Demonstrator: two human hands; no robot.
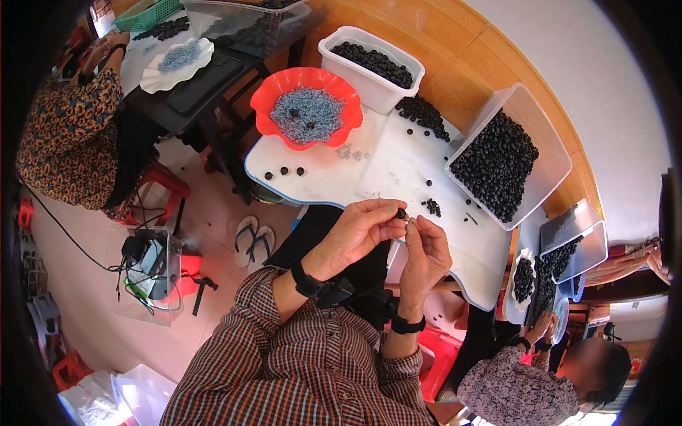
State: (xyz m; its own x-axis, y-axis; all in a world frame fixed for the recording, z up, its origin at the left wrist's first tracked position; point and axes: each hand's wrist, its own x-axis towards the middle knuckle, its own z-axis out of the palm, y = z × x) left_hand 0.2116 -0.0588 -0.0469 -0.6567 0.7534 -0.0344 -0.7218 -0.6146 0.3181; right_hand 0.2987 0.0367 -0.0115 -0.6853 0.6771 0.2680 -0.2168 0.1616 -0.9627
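My left hand (352, 231) pinches a small black round part (401, 213) between thumb and fingertips, just above the front of the white table (320, 174). Close beside it, my right hand (428, 254) is closed, thumb against fingers. A tiny pale bit shows between the two sets of fingertips, too small to name. Beyond my hands a little cluster of black parts (431, 207) lies on the table. Three more black parts (284, 171) sit in a row near the left edge. A red wavy-rimmed bowl (261, 106) holds many small grey-blue pieces with a few black parts on top.
Behind the bowl stands a white tub (337, 67) of black parts. A tilted clear bin (550, 145) spills similar parts at the right. Co-workers sit at the left (71, 149) and lower right (522, 387). Slippers (254, 241) and a box of cables (153, 273) are on the floor.
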